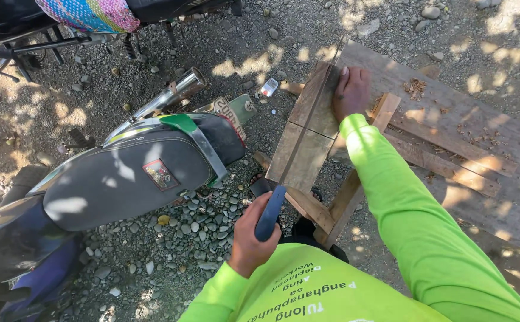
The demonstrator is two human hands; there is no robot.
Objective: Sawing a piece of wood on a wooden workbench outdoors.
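My left hand [250, 238] is shut on the blue handle [270, 213] of a hand saw. Its thin blade [307, 119] is seen edge-on and runs lengthwise up a short wooden board [298, 156]. The board sticks out over the left end of a rough wooden bench [450, 128]. My right hand [350, 90] lies flat on the far right part of the board, just right of the blade, fingers pointing away from me. Both arms are in bright green long sleeves.
A parked motorcycle with a grey seat [129, 176] and a chrome exhaust [176, 90] stands close on the left. Gravel [194, 229] covers the ground. A small white object [269, 87] lies beyond the board. Another vehicle's frame [9, 42] is at the top left.
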